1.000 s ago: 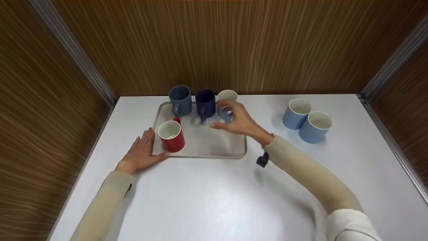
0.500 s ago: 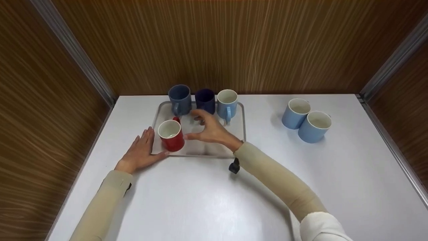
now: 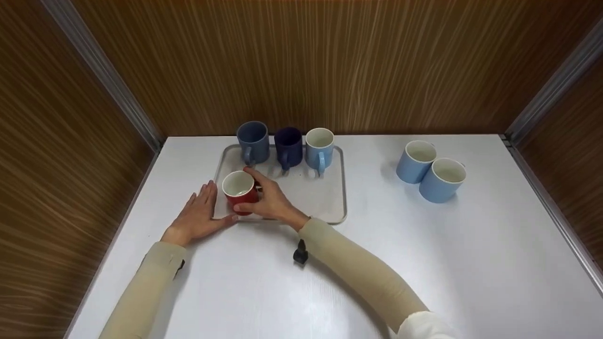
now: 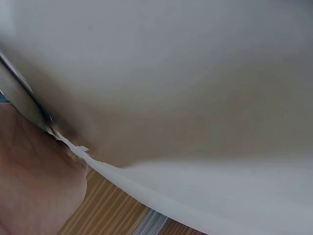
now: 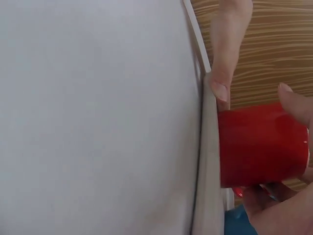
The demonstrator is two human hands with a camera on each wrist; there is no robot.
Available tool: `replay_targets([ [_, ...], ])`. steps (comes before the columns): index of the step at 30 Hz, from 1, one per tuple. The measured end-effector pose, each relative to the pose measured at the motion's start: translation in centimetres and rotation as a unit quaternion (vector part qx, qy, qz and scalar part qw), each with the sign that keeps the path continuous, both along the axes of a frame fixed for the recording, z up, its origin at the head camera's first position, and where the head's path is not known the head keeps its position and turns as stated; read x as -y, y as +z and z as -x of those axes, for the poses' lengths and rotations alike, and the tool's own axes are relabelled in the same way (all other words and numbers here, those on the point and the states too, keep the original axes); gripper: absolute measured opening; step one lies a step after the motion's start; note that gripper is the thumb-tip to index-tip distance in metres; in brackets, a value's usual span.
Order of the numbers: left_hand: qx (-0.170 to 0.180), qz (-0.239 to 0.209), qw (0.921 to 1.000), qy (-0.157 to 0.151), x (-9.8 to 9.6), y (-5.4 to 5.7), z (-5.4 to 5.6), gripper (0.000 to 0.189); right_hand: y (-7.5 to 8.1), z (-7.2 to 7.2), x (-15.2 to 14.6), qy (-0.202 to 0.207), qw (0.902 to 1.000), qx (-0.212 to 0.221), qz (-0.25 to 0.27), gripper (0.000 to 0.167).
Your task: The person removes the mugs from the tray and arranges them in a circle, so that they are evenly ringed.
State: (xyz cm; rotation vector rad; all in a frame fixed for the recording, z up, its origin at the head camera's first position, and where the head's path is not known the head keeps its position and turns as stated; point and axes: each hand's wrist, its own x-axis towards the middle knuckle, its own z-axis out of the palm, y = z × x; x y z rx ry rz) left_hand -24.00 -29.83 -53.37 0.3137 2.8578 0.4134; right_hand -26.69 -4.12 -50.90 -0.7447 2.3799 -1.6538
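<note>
My right hand (image 3: 272, 199) grips a red mug (image 3: 239, 199) from its right side, fingers behind and thumb in front. The mug, white inside, stands upright at the left end of a pale tray (image 3: 311, 200). In the right wrist view, fingers and thumb span the red mug (image 5: 261, 144), its base right at the tray. My left hand (image 3: 200, 214) lies with fingers extended along the tray's left edge, its thumb at the front left corner. The left wrist view catches part of that hand (image 4: 36, 171) against the tray's rim (image 4: 19, 95).
Along the tray's back stand a grey-blue mug (image 3: 254, 143), a dark purple mug (image 3: 289, 148) and a light blue mug (image 3: 320, 153), handles forward. Two more light blue mugs (image 3: 415, 162) stand close together on the white table (image 3: 301, 301) at right. Wood-patterned panels (image 3: 320, 66) enclose the table.
My right hand has moved left and towards the front, from near the light blue mug on the tray to the red mug, and taken hold of it. The left hand has stayed put.
</note>
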Motion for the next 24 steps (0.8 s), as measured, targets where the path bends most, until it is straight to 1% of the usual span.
replay_targets([
  [7, -0.008, 0.005, 1.0000, -0.003, 0.1, 0.1, 0.0, 0.127, -0.2, 0.0, 1.3, -0.032, 0.9990, 0.024, 0.022, 0.097],
  [12, -0.009, 0.000, 1.0000, -0.002, 0.2, 0.3, -0.1, 0.128, -0.1, -0.1, 1.6, -0.048, 0.9983, 0.029, 0.015, 0.095],
  [15, -0.010, -0.008, 0.9999, -0.003, 0.3, 0.3, -0.2, 0.128, 0.1, -0.3, 1.5, -0.049, 0.9983, 0.028, 0.018, 0.095],
  [20, 0.001, -0.011, 0.9999, 0.002, 0.3, 0.3, -0.2, 0.129, 1.2, -0.9, 0.5, -0.035, 0.9985, 0.018, 0.038, 0.092],
  [24, 0.007, -0.008, 0.9999, 0.009, 0.1, 0.2, -0.2, 0.133, 2.9, -1.7, -1.2, -0.024, 0.9986, 0.011, 0.046, 0.091],
])
